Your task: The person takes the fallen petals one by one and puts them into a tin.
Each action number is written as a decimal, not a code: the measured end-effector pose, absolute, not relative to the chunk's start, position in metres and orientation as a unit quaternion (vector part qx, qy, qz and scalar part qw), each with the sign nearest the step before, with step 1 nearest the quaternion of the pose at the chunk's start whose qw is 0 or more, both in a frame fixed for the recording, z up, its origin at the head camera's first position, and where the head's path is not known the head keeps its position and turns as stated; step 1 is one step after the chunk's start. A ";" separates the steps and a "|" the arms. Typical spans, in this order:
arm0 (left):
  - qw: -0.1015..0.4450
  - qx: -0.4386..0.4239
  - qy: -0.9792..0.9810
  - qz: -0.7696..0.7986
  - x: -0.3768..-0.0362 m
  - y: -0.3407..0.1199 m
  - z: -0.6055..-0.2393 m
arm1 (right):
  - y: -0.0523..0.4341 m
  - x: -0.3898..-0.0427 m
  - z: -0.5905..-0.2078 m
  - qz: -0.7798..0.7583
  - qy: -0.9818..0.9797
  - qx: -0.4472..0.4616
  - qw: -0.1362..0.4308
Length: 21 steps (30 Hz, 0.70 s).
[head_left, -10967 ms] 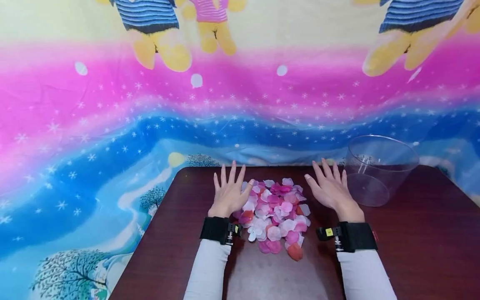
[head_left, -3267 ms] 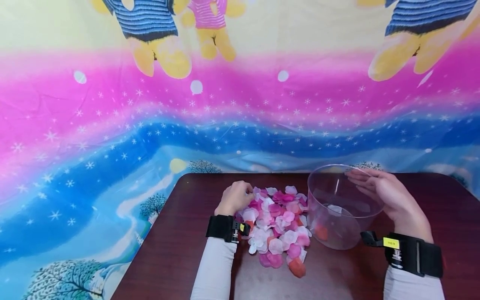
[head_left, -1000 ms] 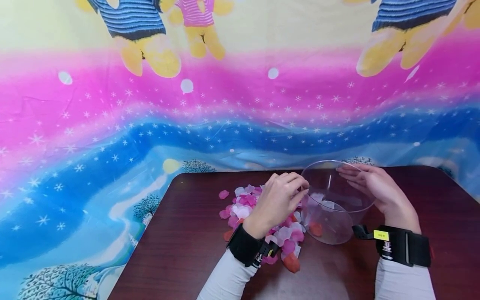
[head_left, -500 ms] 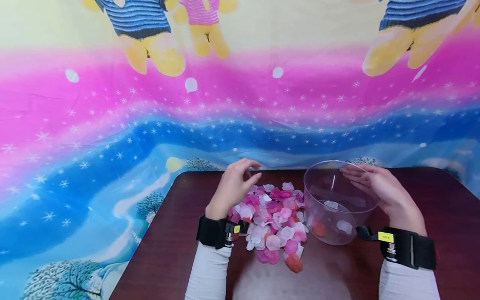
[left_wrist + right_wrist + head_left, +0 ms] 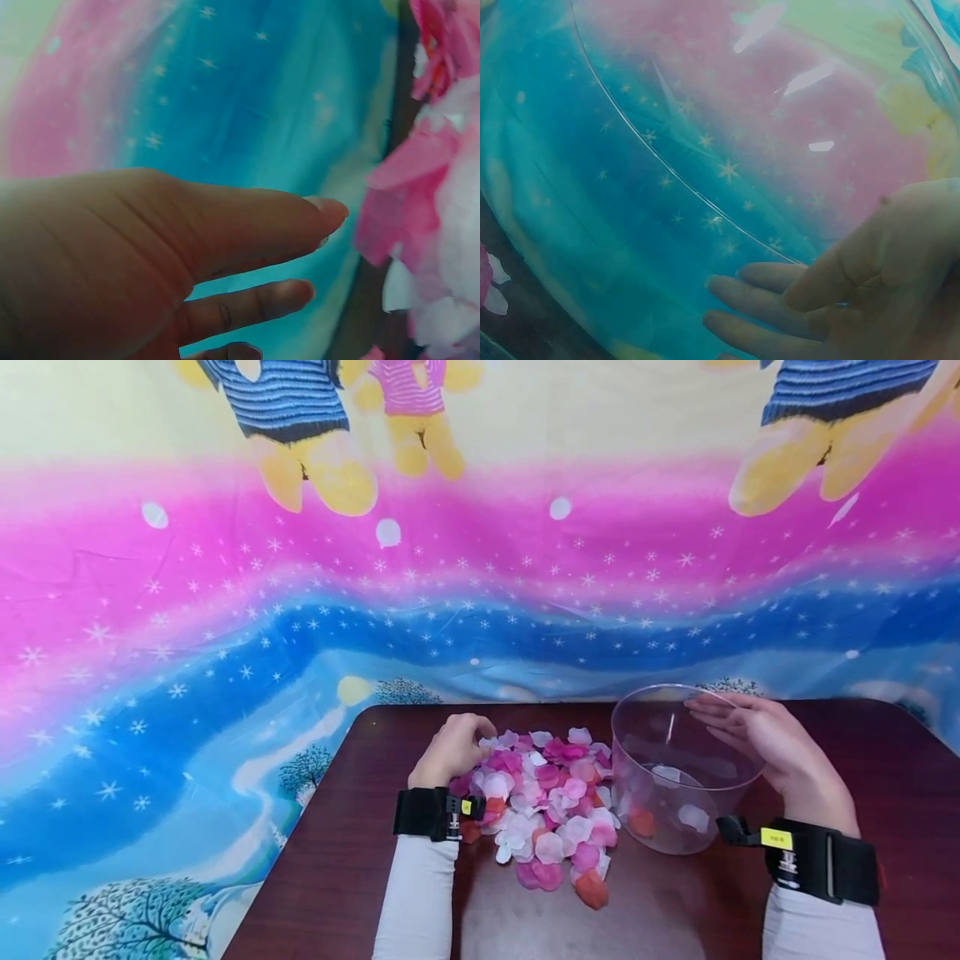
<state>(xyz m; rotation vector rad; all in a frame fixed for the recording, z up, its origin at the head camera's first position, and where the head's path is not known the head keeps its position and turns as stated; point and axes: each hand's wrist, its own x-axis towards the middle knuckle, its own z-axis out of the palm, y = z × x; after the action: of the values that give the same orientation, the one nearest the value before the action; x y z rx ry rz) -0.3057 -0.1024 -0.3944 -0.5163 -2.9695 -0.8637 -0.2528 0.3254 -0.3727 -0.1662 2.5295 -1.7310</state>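
Observation:
In the head view a loose heap of pink, white and red artificial flower petals [image 5: 550, 847] lies on the dark wooden table. My left hand [image 5: 452, 750] is at the heap's left edge, fingertips close to the petals. In the left wrist view its thumb and fingers [image 5: 251, 304] stand apart with nothing between them, beside pink petals [image 5: 409, 199]. A clear plastic bucket [image 5: 633, 768] stands upright right of the heap, a few petals [image 5: 693, 817] inside. My right hand [image 5: 780, 743] rests with straight fingers [image 5: 757, 334] along the bucket's far right side.
The brown table [image 5: 337, 860] has rounded back corners. Behind it hangs a printed cloth [image 5: 480, 560] with snowflakes and bears. Both wrists carry black camera straps [image 5: 825, 860].
My left hand went from the bucket's rim back to the heap's left edge and lowered. A white petal now lies in the bucket. The right hand stays at the bucket, which earlier came nearer the heap.

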 end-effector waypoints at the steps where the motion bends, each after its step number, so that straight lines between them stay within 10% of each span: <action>1: -0.002 -0.163 -0.948 -0.273 -0.306 -0.103 -0.397 | 0.325 -0.253 -0.373 -0.564 0.823 -0.055 0.036; 21: 0.081 -0.159 -0.953 -0.246 -0.304 -0.106 -0.384 | 0.325 -0.254 -0.373 -0.575 0.815 -0.066 0.026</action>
<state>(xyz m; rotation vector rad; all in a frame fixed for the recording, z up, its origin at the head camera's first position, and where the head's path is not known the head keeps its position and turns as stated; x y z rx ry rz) -0.3037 -0.1055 -0.3842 -0.4742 -2.8482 -0.7355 -0.2541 0.3253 -0.3732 -0.2026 2.5186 -1.7783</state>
